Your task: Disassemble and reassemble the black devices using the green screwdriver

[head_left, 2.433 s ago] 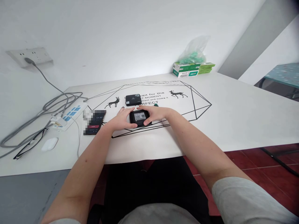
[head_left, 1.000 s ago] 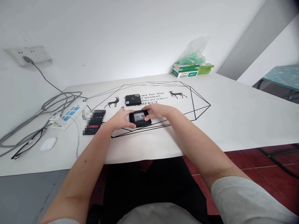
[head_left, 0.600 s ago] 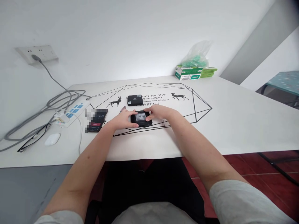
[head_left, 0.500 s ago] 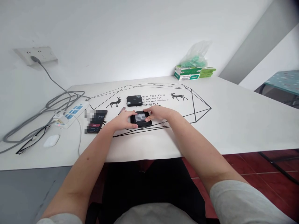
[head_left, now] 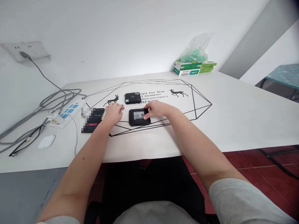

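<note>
At the left side of the table, a grey cable runs out of view, its loops too tangled to count. Part of it overlaps a pair of glasses. Next come a white case, a power strip and a phone, its screen partly masked by squares. The left hand is just beyond the phone, fingers half curled; whether it holds anything cannot be told, since its palm is hidden. Farther right, a small black box covers some printed words. Nearer the person, a labelled black box lies on the table, its right end partly hidden by the right hand, which pinches that end, thumb on top, other fingers mostly out of sight. Beyond, a clear bag with unclear green contents sits on cartons; a second table is cut off. Counted from the left: one phone, two hands, two black boxes, two tables
</note>
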The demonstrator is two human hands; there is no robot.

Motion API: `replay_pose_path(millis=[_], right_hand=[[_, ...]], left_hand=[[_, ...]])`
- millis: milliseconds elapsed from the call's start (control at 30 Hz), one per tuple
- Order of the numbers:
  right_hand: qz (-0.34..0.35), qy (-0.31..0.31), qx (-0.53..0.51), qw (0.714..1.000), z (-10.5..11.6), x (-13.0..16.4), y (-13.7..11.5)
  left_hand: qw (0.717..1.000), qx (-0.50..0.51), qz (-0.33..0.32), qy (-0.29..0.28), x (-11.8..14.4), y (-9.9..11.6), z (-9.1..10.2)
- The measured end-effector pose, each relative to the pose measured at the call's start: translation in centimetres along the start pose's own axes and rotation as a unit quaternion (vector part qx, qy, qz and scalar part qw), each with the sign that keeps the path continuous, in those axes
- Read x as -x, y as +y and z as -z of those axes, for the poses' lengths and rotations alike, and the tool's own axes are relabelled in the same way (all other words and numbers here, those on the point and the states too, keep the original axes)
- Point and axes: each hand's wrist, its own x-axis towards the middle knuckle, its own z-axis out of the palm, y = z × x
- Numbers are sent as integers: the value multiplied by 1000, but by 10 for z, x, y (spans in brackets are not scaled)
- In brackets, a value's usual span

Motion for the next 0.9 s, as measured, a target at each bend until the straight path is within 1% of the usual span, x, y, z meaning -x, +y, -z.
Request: replay_pose_path(millis=[100,167,200,233,267,300,333,367,433,500,700,900], right_hand=[[15,29,12,999,-1,-2,2],[-7,84,28,996,0,-2,4],[-42,118,36,991,2,-2,4],[-91,151,41,984,4,-2,5],[-147,173,42,973,6,-2,6],[-201,181,37,962,8,-1,7],[-245,172,31,954,9,0,8],[-272,153,27,950,10,0,9],[-283,105,27,953,10,1,10],[-274,80,31,958,8,0,11],[-277,71,11,958,7,1,8],[-272,73,5,960,6,-1,9]], left_hand=[[1000,-9,-3,-10,2,-2,1],[1000,-18,-1,-13,2,-3,0],[1000,-22,0,-16,2,-3,-1],[999,-26,-1,-21,2,-3,-2],[999,-29,-2,-26,2,-3,-2],[999,-31,-4,-31,1,-3,-3],[999,-33,-6,-35,1,-3,-3],[999,-36,-7,-38,0,-2,-3],[998,-44,-7,-38,-1,-1,-4],[998,-53,-8,-36,-1,1,-4],[995,-82,-43,-39,-1,1,-7],[995,-68,-52,-54,3,-9,-7]])
